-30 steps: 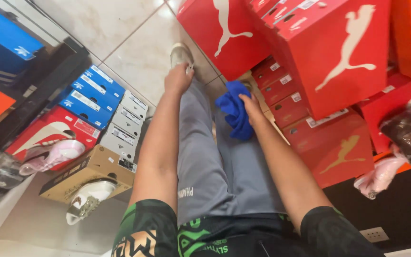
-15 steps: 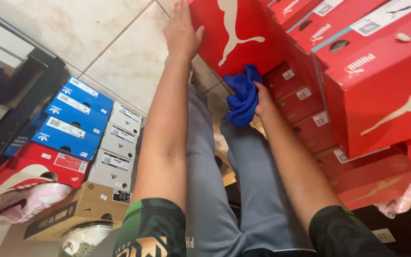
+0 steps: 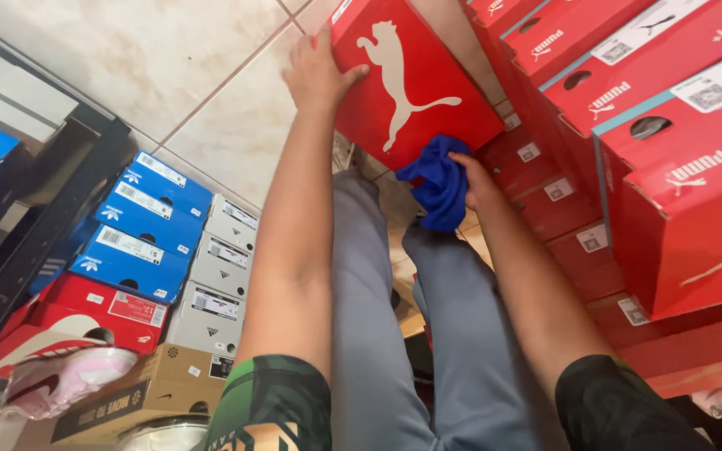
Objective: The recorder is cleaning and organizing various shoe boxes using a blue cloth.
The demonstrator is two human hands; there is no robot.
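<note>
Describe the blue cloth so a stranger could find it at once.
Start at the wall of stacked red shoe boxes on the right. Before it, the left hand grips a tilted red box. The blue cloth is bunched in the right hand at that box's lower edge, the only soft thing there.

red box stack (image 3: pixel 670 167) blocks right; floor (image 3: pixel 169 75) open left.
</note>
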